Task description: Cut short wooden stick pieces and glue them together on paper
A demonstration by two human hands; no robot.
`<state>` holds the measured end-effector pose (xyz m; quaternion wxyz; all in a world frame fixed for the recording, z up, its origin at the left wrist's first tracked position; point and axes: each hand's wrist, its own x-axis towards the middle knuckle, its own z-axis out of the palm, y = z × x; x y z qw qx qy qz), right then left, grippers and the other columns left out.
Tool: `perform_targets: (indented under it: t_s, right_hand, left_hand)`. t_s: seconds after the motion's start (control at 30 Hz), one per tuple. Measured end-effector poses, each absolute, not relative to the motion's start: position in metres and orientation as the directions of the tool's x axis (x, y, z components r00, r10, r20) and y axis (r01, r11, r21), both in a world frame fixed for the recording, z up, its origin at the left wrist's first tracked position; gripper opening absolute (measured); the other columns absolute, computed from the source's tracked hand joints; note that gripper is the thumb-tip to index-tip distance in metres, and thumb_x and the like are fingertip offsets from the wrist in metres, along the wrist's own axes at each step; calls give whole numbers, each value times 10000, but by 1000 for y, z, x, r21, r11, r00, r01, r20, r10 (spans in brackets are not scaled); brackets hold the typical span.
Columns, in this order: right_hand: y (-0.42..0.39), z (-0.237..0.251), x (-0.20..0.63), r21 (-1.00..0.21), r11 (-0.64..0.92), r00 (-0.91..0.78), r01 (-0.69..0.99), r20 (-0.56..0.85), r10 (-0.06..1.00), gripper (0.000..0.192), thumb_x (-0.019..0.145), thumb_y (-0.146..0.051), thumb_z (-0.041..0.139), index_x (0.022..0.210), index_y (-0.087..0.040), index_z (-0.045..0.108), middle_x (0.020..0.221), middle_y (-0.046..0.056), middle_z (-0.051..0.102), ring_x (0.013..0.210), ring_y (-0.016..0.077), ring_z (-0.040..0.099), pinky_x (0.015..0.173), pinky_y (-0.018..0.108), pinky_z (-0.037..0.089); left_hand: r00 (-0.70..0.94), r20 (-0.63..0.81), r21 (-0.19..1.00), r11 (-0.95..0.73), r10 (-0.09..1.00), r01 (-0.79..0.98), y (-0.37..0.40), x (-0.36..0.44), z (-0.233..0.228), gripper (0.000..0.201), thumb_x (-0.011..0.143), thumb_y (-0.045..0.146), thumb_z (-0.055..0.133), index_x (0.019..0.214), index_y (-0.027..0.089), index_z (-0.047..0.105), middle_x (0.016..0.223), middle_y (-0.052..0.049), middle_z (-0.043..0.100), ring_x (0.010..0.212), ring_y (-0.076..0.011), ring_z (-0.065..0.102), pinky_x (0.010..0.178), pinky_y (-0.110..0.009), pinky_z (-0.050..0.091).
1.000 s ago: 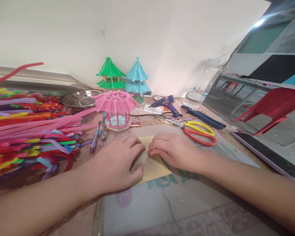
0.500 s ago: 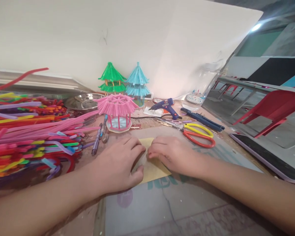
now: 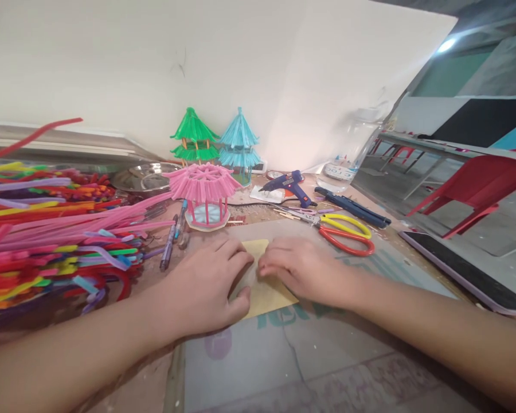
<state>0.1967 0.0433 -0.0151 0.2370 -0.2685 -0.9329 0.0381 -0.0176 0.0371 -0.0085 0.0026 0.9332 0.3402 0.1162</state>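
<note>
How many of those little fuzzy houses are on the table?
3. The pink pipe-cleaner pavilion stands nearest the hands; the green pipe-cleaner pavilion and the blue pipe-cleaner pavilion stand side by side behind it, by the wall. More may be hidden.

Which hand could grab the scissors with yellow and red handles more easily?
Probably the right hand. The scissors with yellow and red handles lie just beyond it, while the left hand rests on the yellow paper sheet, farther away.

Bright lamp glaring far right of the white wall point(image 3: 284, 69); wall bending at frame edges; near forearms blurring softly; shadows staying faint.
</note>
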Motion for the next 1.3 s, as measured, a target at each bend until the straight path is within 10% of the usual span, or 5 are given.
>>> perform_targets:
  t_s: [0.23,0.37,0.6,1.0,1.3]
  right_hand:
    - [54,-14,199,-577,662,-563,477,378,735,185,895,-210,550,751,-195,663,730,38,681,698,163,603,668,290,469]
    - [58,-12,195,-993,107,-400,-55,120,908,252,793,-423,724,759,-191,633,658,-10,651,550,102,561,533,227,453]
    - [51,-10,187,-915,-213,-503,-343,-12,864,321,687,-395,856,731,-153,649,633,-19,674,517,55,578,501,156,450]
    - [52,-14,185,-964,-89,-481,-252,45,876,386,723,-509,800,704,-162,631,608,-15,659,515,73,578,504,188,442]
    - [49,-12,181,-992,-3,-445,-126,53,894,412,666,-520,824,722,-167,619,599,-30,668,511,66,572,523,192,445]
  left_hand:
    - [743,226,82,-772,630,630,38,-18,-7,252,824,284,515,1011,168,639,1014,-97,620,992,-286,575,879,-466,470]
    - [743,237,101,-777,626,622,39,-18,-8,265,832,303,516,1020,169,645,1006,-101,623,969,-286,591,868,-466,489]
    - [741,225,131,-773,633,621,41,-17,-9,298,847,320,505,1056,173,658,1014,-109,614,996,-291,580,909,-485,479]
    - [723,248,164,-763,645,625,40,-19,-10,273,881,338,513,1049,186,665,1003,-97,637,968,-281,600,855,-457,492]
    - [559,575,296,-788,598,540,47,-22,-14,226,955,376,537,920,231,706,966,-35,675,957,-204,612,867,-371,450]
